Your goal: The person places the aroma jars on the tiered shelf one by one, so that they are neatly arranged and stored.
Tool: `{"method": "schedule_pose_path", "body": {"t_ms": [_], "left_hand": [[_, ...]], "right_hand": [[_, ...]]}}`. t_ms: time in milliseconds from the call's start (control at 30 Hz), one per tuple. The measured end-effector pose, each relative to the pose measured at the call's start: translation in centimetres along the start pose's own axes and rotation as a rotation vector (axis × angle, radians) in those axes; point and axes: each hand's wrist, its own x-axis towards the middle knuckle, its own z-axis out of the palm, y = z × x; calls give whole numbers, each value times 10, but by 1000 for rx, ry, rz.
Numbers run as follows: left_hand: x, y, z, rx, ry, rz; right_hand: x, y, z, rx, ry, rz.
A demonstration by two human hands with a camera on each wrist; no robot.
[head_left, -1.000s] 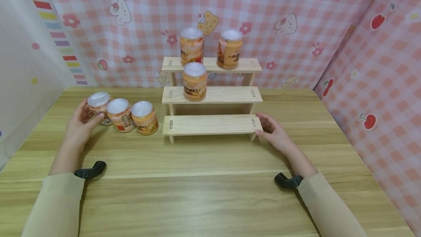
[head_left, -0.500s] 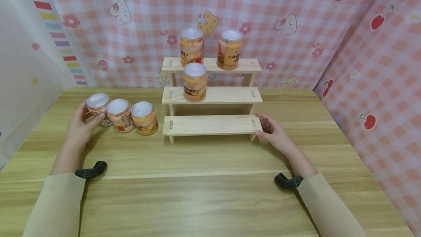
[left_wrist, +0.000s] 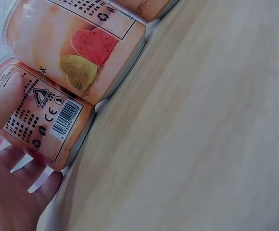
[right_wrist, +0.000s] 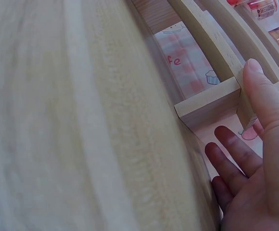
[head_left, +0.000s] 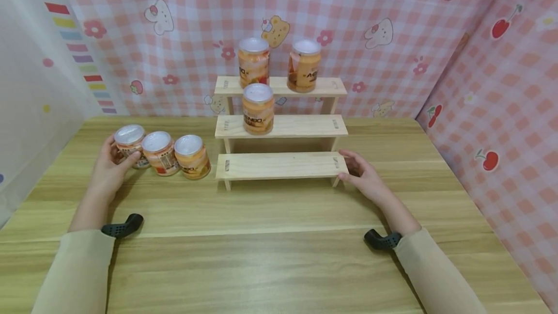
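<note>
My left hand [head_left: 104, 173] grips the leftmost of three orange cans with silver lids, its thumb across the front and its fingers round the far side. In the left wrist view this can [left_wrist: 50, 118] shows a barcode label and stands on the tabletop. The middle can [head_left: 160, 156] sits close against it, and the right can [head_left: 193, 159] completes the row. At the lowest tier of a three-step wooden shelf [head_left: 279, 164], my right hand [head_left: 366, 180] holds the right end between thumb and index finger. Its other fingers hang beside the shelf's leg in the right wrist view.
Two more cans stand on the top tier, one at left [head_left: 254, 64] and one at right [head_left: 304, 69]. Another can [head_left: 258, 113] is on the middle tier's left part. A pink checked curtain [head_left: 183, 52] hangs behind the wooden table [head_left: 261, 256].
The left hand and its can have shifted very slightly toward me, and the two neighbouring cans have edged a little to the right. My right hand and the shelf stay where they were.
</note>
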Motion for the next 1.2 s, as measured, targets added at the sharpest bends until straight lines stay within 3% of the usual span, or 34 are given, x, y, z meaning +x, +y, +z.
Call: {"method": "schedule_pose_path", "body": {"t_ms": [433, 633, 767, 1000, 1200], "left_hand": [[-4, 1, -2, -43, 75, 26], [-5, 6, -4, -138, 169, 1], [-6, 14, -5, -260, 218, -8], [-9, 31, -7, -243, 240, 24], [-8, 47, -4, -330, 307, 62]], "right_hand": [[1, 2, 0, -1, -5, 18], [0, 1, 0, 2, -9, 13], [0, 1, 0, 0, -8, 11], [0, 2, 0, 3, -5, 13], [0, 2, -1, 4, -2, 18]]}}
